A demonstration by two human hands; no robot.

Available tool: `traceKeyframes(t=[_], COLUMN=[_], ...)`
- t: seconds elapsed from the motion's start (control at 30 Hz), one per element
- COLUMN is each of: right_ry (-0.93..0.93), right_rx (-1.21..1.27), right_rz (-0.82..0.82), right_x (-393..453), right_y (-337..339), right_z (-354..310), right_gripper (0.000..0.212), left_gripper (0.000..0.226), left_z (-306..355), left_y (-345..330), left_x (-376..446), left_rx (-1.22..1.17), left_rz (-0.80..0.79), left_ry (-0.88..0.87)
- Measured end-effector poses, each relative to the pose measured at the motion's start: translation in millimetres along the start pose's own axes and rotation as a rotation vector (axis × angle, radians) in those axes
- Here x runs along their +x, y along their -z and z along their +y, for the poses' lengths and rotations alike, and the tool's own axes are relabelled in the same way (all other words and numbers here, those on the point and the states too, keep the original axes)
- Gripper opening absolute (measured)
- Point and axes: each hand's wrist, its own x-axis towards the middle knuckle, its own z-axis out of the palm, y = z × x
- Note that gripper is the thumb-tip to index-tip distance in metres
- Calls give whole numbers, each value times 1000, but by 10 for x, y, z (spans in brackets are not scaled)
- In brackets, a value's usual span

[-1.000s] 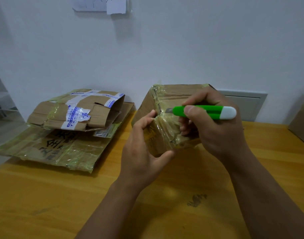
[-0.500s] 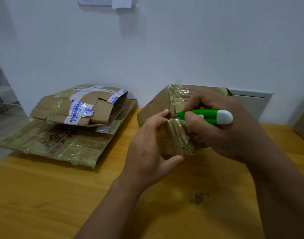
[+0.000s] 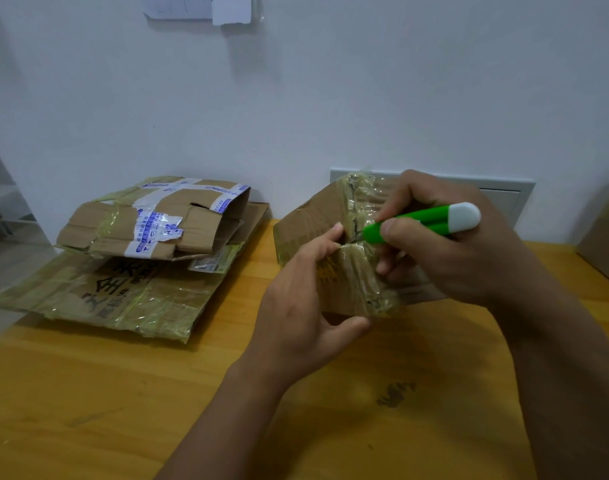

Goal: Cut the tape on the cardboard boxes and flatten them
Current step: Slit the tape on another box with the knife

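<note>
A small cardboard box wrapped in yellowish clear tape stands tilted on the wooden table, near the wall. My left hand grips its near face, fingers on the top edge and thumb under the lower corner. My right hand holds a green cutter with a white end cap. Its blade end sits in the dark slit of the taped seam on the box's top edge, just right of my left fingertips.
Two flattened boxes lie stacked at the left: a large taped sheet with black characters, and on it a smaller one with blue-printed white tape. Another cardboard box shows at the right edge. A grey panel sits on the wall behind.
The cutter's blade end has moved down from above the box's taped top into the seam. The box has tipped and shifted slightly rightward in view. My left hand keeps its hold.
</note>
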Motion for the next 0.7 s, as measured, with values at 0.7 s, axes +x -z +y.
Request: traceKeyframes(t=[0.7], right_ry=[23], right_rx=[172], right_rz=[187], right_x=[5], right_y=[-222], right_z=[106], right_gripper=[9], left_gripper=[77], left_z=[-69], left_y=[16], left_x=[0], left_rx=[-94], left_rz=[76], left_ry=[155])
